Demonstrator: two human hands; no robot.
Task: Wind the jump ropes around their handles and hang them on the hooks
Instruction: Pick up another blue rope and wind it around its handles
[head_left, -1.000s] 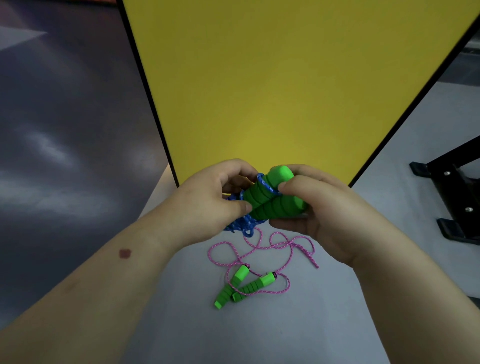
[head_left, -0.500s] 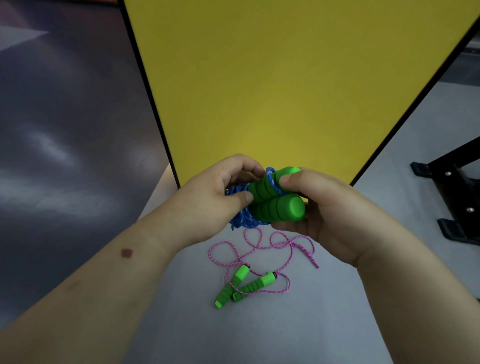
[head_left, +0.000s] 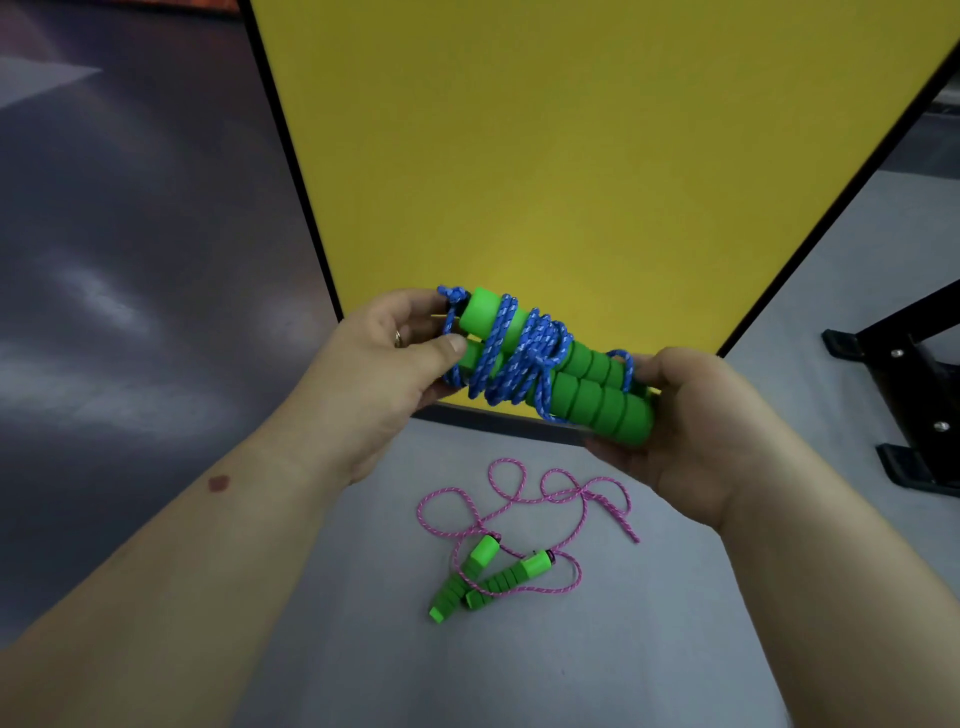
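Our left hand (head_left: 387, 364) and right hand (head_left: 691, 431) grip the blue rope (head_left: 519, 358), wound on its handles (head_left: 597, 389); the pink rope (head_left: 519, 509) lies loose, nothing hung

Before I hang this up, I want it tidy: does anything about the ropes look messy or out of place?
The blue rope is bunched unevenly round its handles, held by the left hand and right hand. The pink rope lies loose and unwound on the floor.
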